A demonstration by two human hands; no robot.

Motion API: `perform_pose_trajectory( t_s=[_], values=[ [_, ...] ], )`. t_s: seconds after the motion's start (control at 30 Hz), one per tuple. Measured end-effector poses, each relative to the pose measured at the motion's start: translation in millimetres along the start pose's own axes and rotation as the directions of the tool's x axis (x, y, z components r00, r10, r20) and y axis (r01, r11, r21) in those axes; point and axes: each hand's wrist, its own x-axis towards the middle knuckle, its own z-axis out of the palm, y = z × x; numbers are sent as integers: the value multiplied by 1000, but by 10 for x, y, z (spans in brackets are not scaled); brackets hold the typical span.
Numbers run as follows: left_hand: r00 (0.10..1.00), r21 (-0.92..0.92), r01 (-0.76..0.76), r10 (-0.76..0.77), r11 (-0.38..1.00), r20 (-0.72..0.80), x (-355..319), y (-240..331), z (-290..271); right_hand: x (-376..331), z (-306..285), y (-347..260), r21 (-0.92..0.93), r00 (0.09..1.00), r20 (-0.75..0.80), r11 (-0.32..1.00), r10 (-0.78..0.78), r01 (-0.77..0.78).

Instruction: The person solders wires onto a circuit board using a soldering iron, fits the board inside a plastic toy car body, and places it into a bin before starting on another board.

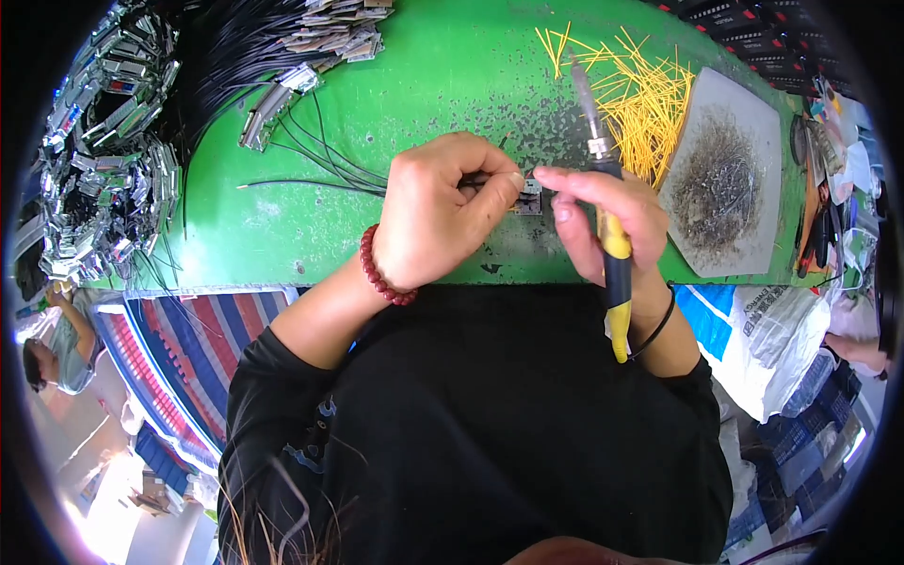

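Note:
My left hand (443,207), with a red bead bracelet at the wrist, pinches a black cable end by a small metal piece (531,201) on the green table (311,231). Thin black cables (330,168) trail leftward from under this hand. In my right hand (617,212) rests a soldering iron (617,273) with a yellow and black handle. Its metal tip points away from me, over the table's far side. The right index fingertip and thumb are near the small metal piece; whether they touch it, I cannot tell.
Thin yellow sticks (650,108) lie heaped beyond my right hand, beside a grey board (683,221) with dark residue. Metal-cased parts (113,226) pile up at the left; more with black cables (344,33) lie at the back. Hand tools (817,202) line the right edge. A person (71,344) is at far left.

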Motion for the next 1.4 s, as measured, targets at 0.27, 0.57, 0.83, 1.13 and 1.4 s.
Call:
perform_pose_trajectory(
  t_s=[0.27,0.57,0.83,1.13,1.4],
  values=[
    [998,12,-52,52,999,30,-22,-36,-46,8,-44,84,210,961,141,941,239,-265],
    [975,71,-206,199,976,96,-77,35,-123,125,-92,181,-201,849,529,969,-18,145],
    [972,22,-232,231,972,40,-48,85,-162,149,-124,194,-24,866,495,998,68,-65],
    [957,170,-287,274,943,97,-34,85,-110,56,-48,138,-180,905,324,957,274,-226],
    [930,236,-368,359,899,84,155,-249,376,-74,-11,84,-258,953,49,926,298,-276]
  ],
)
